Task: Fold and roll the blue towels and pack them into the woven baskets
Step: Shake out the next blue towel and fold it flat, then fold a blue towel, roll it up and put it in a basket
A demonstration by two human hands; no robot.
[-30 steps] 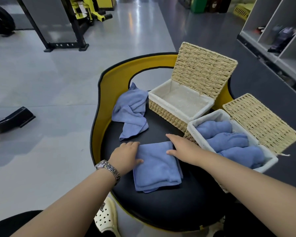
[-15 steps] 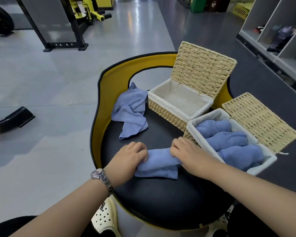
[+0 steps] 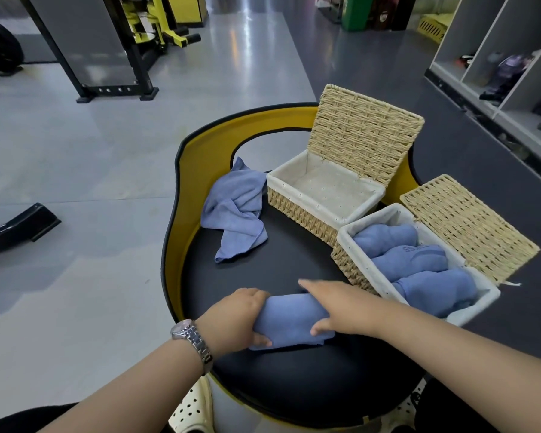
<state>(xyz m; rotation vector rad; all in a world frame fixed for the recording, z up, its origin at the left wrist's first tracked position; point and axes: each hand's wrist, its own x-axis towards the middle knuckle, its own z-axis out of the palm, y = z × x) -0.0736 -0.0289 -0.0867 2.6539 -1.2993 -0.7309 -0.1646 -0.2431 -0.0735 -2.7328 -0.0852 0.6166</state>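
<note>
A: Where is the towel being worked?

B: The rolled blue towel (image 3: pixel 289 320) lies on the black padded seat (image 3: pixel 294 385), near its front edge, between both hands. The left hand (image 3: pixel 231 321) grips its left end, fingers curled over the top and thumb tucked under. The right hand (image 3: pixel 341 306) presses down on the right end with fingers mostly straight, thumb hooked at the near edge.

A: Is the roll finished?

B: It looks close to it, though a loose flap sticks out flat along the near side, so I judge the last turn isn't tucked.

A: And around it?

B: Just right of it, the near woven basket (image 3: pixel 350 264) holds three rolled towels (image 3: pixel 409 264) and looks full. Behind that, the far woven basket (image 3: pixel 297 207) has a bare white liner and an upright lid. A crumpled blue towel (image 3: pixel 235 207) waits to its left, against the yellow rim (image 3: pixel 186 214).

A: What could go wrong?

B: If either hand eases off before that flap is tucked in, the soft cloth could spring open. Lifting it by one end alone could let the roll sag and unwind on the way to the far basket.
</note>
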